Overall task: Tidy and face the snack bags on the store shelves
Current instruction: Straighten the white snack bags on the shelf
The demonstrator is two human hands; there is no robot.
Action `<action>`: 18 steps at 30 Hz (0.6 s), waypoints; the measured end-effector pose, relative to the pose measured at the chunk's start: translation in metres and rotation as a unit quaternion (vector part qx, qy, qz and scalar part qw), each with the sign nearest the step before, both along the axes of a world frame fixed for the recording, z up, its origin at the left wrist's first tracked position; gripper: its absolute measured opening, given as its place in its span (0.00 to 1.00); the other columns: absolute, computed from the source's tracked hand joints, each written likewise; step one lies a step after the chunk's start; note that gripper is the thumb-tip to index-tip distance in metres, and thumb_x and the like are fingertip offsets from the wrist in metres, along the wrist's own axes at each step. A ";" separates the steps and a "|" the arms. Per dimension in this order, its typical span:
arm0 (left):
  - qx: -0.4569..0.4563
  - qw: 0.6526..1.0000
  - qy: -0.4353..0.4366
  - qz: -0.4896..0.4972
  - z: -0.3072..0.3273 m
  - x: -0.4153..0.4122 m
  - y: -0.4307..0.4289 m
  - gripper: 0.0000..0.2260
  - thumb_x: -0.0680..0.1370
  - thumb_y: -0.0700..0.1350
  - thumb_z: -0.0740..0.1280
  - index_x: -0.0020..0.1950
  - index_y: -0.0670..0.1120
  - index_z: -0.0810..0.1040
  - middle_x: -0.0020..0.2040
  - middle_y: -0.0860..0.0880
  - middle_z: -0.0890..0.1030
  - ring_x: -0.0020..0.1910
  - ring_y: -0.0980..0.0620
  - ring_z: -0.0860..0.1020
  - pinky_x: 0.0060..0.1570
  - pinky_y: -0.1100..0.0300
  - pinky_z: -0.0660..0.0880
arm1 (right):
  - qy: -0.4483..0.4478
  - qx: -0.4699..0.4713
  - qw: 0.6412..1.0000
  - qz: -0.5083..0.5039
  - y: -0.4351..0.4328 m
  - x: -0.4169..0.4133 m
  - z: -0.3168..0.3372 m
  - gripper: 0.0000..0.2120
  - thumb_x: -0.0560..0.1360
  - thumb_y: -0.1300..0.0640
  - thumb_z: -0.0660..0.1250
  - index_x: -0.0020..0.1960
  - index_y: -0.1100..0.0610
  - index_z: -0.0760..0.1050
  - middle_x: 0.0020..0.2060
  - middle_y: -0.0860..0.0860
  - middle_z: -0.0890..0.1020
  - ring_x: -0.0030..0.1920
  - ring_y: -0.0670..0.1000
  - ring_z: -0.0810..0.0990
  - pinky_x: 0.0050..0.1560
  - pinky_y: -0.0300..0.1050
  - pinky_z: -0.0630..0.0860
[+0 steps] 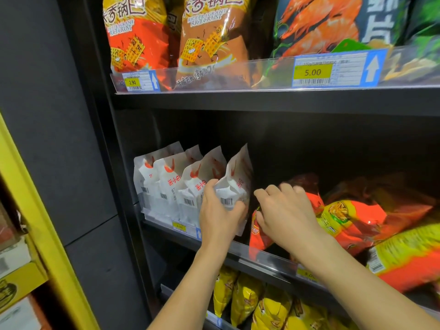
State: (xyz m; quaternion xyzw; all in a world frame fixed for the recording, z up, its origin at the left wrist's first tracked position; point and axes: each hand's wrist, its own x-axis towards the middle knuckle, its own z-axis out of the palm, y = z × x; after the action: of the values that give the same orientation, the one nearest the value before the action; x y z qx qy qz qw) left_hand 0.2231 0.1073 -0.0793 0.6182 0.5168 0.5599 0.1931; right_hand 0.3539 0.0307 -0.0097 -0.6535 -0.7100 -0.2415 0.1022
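Both my hands are on the middle dark metal shelf [171, 236], about the centre of the frame. My left hand [219, 210] has its fingers wrapped round the lower half of a white plastic snack bag with a red shrimp print [237, 182], thumb right by the barcode sticker. That bag sits a bit tilted and is the rightmost of a row of 4. The other 3 white bags [166, 184] stand just beside it to the left, packed touching each other behind the clear plastic front rail [269, 258].

My right hand [285, 217] is just right of that, knuckles up. Its fingers are curled over the top of an orange-red foil bag with a yellow panel [260, 236], thumb against its front. More orange-and-yellow bags [352, 217] lie slumped on each other across the right side of the same shelf, kinda blurry.

Upper part of the frame: the higher shelf [262, 101] has 2 orange rice crust bags [135, 32] on the left and a dark bag with a big red shrimp picture [321, 27] on the right. Its yellow price tags read 2.90 [132, 82] and 5.00 [312, 72]. Bottom centre, bright yellow bags [245, 303] stand in a row on the lowest shelf. A yellow frame [35, 210] runs down the left edge.
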 end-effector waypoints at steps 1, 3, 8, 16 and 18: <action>0.011 1.000 -0.013 0.001 0.003 -0.003 -0.001 0.34 0.74 0.52 0.78 0.74 0.57 0.63 0.68 0.55 0.74 0.67 0.54 0.75 0.57 0.61 0.80 | 0.000 -0.004 1.000 -0.002 0.000 -0.001 0.001 0.20 0.83 0.45 0.61 0.73 0.51 0.70 0.64 0.51 0.79 0.65 0.56 0.76 0.63 0.53 0.72; 0.029 0.999 -0.043 -0.001 0.011 -0.011 -0.006 0.34 0.74 0.51 0.78 0.75 0.58 0.63 0.68 0.55 0.74 0.67 0.54 0.76 0.58 0.58 0.82 | -0.002 -0.006 1.000 0.000 0.000 -0.004 0.004 0.20 0.84 0.45 0.60 0.73 0.51 0.70 0.63 0.51 0.79 0.64 0.56 0.76 0.62 0.53 0.72; 0.056 0.993 -0.107 -0.018 0.033 -0.040 -0.027 0.33 0.75 0.47 0.78 0.74 0.60 0.64 0.65 0.63 0.73 0.64 0.63 0.75 0.54 0.69 0.78 | 0.057 0.009 0.998 0.028 0.001 -0.011 0.013 0.21 0.83 0.42 0.60 0.71 0.50 0.72 0.62 0.50 0.80 0.63 0.56 0.78 0.61 0.52 0.74; 0.032 0.964 -0.261 -0.033 0.051 -0.121 -0.065 0.24 0.80 0.44 0.74 0.72 0.56 0.70 0.66 0.57 0.78 0.65 0.56 0.80 0.55 0.61 0.81 | 0.487 0.007 0.859 0.158 0.016 -0.031 0.003 0.33 0.78 0.37 0.67 0.79 0.49 0.67 0.72 0.44 0.75 0.70 0.46 0.74 0.70 0.51 0.74; 0.002 0.954 -0.294 -0.057 0.054 -0.138 -0.075 0.21 0.80 0.44 0.73 0.70 0.56 0.72 0.64 0.55 0.82 0.60 0.55 0.83 0.54 0.55 0.84 | 0.576 -0.058 0.793 0.188 0.017 -0.044 0.003 0.36 0.76 0.34 0.69 0.79 0.48 0.66 0.70 0.42 0.75 0.68 0.45 0.75 0.68 0.48 0.75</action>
State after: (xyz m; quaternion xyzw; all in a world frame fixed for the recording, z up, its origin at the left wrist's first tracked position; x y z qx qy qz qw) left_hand 0.0854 0.0324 -0.0255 0.4554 0.3997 0.7059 0.3668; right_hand 0.3094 0.0482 -0.0071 -0.5303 -0.6409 0.2451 0.4979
